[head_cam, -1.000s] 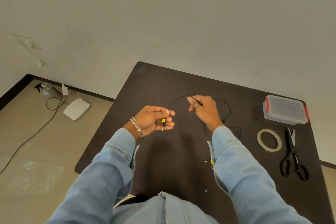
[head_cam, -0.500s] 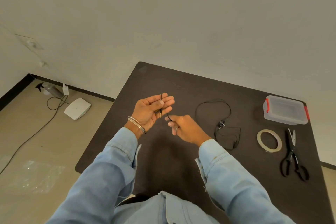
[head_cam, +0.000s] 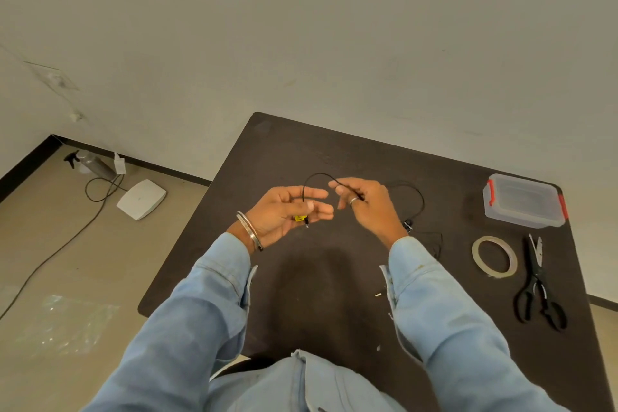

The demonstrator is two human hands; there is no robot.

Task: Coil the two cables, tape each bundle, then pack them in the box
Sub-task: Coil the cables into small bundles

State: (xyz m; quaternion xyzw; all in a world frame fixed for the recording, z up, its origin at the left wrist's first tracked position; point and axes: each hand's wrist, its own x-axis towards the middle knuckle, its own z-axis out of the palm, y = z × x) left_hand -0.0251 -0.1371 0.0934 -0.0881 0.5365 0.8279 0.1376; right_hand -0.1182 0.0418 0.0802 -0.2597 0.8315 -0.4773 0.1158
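A thin black cable (head_cam: 316,176) arcs between my two hands above the dark table (head_cam: 334,278). My left hand (head_cam: 284,214) pinches its end with the yellow-banded plug (head_cam: 300,218) under the thumb. My right hand (head_cam: 364,206) grips the cable a little further along; the rest trails right in a loop (head_cam: 422,201) onto the table. A small plug tip (head_cam: 378,294) shows beside my right sleeve. A clear box with red latches (head_cam: 523,201), lid on, stands at the far right. A tape roll (head_cam: 494,256) lies below it.
Black scissors (head_cam: 538,291) lie right of the tape, near the table's right edge. On the floor at left are a white flat device (head_cam: 142,199), a spray bottle (head_cam: 90,162), a floor cable (head_cam: 67,244) and a plastic sheet (head_cam: 67,321).
My right hand has swung from low near the left hand back up and to the right, drawing a fresh arc of cable. The left hand's fingers have closed over the plug end.
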